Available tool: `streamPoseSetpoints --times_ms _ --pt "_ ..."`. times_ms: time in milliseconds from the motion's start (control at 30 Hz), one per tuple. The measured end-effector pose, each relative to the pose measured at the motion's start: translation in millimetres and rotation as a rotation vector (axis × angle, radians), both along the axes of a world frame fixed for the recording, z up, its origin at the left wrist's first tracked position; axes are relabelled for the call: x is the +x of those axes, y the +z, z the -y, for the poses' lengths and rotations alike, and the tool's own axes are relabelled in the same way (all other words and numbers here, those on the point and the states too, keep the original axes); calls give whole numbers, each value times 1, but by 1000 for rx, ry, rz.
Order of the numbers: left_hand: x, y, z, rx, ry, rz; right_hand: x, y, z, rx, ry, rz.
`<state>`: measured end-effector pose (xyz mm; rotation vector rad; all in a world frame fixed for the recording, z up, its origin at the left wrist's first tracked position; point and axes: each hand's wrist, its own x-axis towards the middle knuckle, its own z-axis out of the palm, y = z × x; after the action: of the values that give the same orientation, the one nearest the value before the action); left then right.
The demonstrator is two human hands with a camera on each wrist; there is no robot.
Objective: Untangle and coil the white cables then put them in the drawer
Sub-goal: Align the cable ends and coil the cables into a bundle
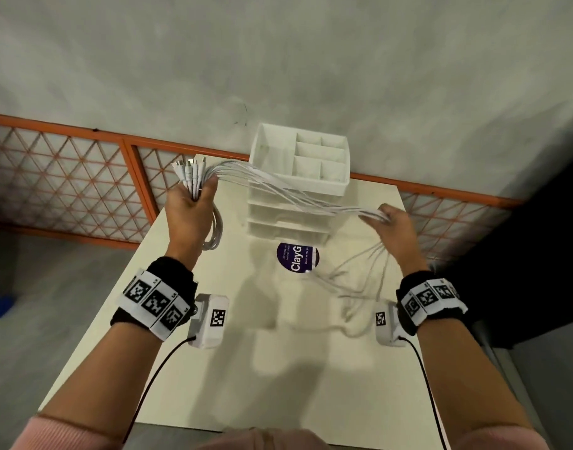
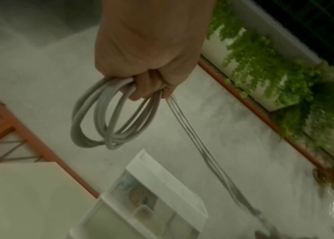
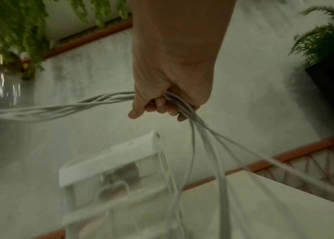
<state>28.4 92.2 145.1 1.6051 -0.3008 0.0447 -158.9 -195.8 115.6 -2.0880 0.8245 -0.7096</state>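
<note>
Several white cables (image 1: 288,190) stretch in the air between my two hands, above the table. My left hand (image 1: 191,203) grips their plug ends, which stick up from the fist, and a coil of loops (image 2: 109,118) hangs below it. My right hand (image 1: 392,225) holds the same strands (image 3: 182,103) further along; their loose tails (image 1: 359,280) drop to the tabletop. The white drawer unit (image 1: 298,196) stands at the far middle of the table, with its drawers pushed in and an open compartment tray on top.
The cream table (image 1: 262,368) carries a round purple sticker (image 1: 298,256) in front of the drawer unit. An orange lattice fence (image 1: 67,177) runs behind the table. Green hanging plants (image 2: 274,72) show in the wrist views.
</note>
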Motion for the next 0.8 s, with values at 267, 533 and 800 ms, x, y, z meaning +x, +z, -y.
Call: streamPoseSetpoints --times_ms 267,533,800 --pt "1 -11 -7 301 -252 -53 -17 8 -16 4 235 -978" --pt "-33 1 21 -190 -562 -394 37 33 -122 28 683 -461" --pt "-15 -7 14 -491 -421 -529 59 19 -160 156 749 -242"
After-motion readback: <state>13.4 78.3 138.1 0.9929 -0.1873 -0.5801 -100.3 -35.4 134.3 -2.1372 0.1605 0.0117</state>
